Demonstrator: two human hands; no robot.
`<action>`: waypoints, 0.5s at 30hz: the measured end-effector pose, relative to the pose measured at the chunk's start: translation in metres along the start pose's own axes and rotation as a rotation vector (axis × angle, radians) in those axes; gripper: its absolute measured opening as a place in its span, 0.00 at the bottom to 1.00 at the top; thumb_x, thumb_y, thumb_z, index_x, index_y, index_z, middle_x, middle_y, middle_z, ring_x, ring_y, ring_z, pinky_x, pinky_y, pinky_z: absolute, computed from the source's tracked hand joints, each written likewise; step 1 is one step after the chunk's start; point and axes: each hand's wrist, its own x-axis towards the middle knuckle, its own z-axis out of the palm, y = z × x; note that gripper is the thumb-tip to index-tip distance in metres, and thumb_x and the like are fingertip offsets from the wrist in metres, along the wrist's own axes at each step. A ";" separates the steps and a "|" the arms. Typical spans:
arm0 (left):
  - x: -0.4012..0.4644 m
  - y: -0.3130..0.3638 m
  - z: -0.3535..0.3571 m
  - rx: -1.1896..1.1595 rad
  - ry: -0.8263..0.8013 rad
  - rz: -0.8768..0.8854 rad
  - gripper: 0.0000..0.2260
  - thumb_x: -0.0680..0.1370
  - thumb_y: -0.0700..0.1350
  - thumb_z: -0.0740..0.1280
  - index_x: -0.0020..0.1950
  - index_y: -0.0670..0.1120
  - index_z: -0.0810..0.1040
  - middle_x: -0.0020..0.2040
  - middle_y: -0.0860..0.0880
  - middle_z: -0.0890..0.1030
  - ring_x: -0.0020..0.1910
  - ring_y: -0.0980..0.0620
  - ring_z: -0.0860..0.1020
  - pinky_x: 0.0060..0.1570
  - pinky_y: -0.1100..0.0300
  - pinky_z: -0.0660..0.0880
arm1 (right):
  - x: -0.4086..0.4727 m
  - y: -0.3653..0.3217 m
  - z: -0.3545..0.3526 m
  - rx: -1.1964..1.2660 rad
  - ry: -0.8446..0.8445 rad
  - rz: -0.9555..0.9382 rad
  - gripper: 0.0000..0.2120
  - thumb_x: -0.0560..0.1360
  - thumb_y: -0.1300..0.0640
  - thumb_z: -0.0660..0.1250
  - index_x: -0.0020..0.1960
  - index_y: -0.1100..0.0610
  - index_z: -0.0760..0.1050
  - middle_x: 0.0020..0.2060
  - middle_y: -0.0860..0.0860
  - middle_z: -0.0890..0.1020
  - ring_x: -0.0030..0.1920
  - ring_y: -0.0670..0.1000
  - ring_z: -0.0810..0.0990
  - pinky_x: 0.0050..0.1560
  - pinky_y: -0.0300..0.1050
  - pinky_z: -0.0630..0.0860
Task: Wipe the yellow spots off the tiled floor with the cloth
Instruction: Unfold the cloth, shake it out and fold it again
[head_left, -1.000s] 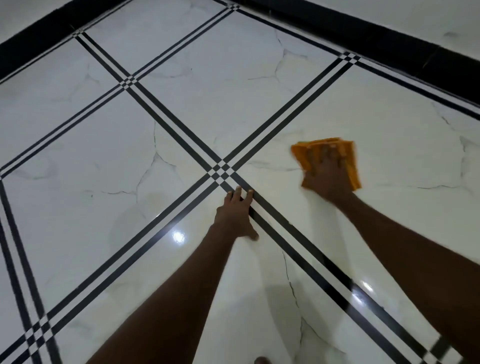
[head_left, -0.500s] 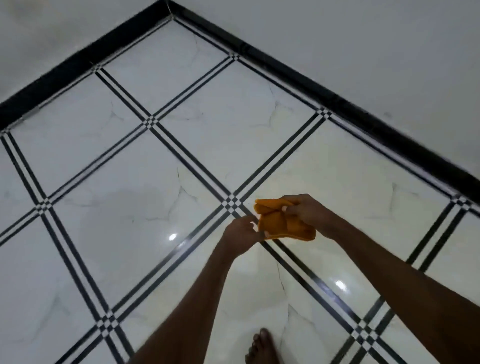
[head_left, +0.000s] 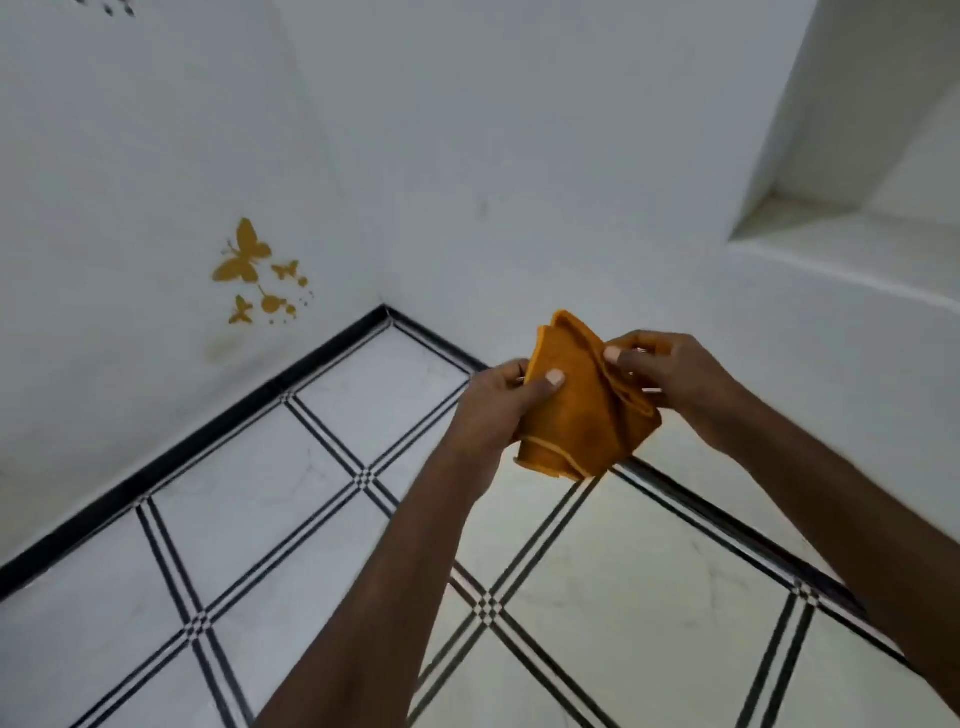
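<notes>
A folded orange cloth (head_left: 582, 415) is held up in the air in front of me, well above the floor. My left hand (head_left: 498, 410) grips its left edge with the thumb pressed on the front. My right hand (head_left: 670, 379) pinches the folded layers on its right side. Below lies the white marble-look tiled floor (head_left: 291, 467) with thin black double lines between tiles. I see no yellow spots on the visible tiles.
White walls meet in a corner (head_left: 384, 306) with a black skirting strip (head_left: 208, 421) along the floor. Yellow butterfly stickers (head_left: 249, 265) decorate the left wall. A recessed white ledge (head_left: 831, 223) sits in the right wall.
The cloth came off the floor, where my right hand pressed it, and now both hands hold it up. My left hand left the tile. The view tilted up to the walls.
</notes>
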 end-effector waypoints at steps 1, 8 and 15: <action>-0.006 0.034 0.003 0.018 0.003 0.039 0.12 0.77 0.50 0.72 0.58 0.48 0.82 0.54 0.49 0.86 0.53 0.48 0.84 0.51 0.52 0.83 | -0.005 -0.031 -0.011 -0.004 0.012 -0.039 0.12 0.77 0.48 0.71 0.53 0.55 0.83 0.42 0.50 0.85 0.47 0.53 0.84 0.47 0.48 0.80; -0.045 0.201 0.029 0.131 0.020 0.131 0.35 0.68 0.72 0.67 0.69 0.54 0.76 0.66 0.51 0.79 0.63 0.44 0.78 0.60 0.44 0.78 | -0.046 -0.189 -0.075 -0.092 0.100 -0.277 0.10 0.80 0.57 0.67 0.47 0.64 0.80 0.36 0.54 0.75 0.41 0.52 0.75 0.48 0.50 0.73; -0.065 0.278 0.053 0.202 0.010 0.322 0.17 0.78 0.59 0.68 0.56 0.47 0.83 0.54 0.48 0.85 0.55 0.47 0.83 0.55 0.49 0.80 | -0.073 -0.267 -0.114 -0.144 0.075 -0.361 0.14 0.82 0.56 0.62 0.48 0.63 0.82 0.37 0.56 0.78 0.39 0.51 0.77 0.43 0.45 0.72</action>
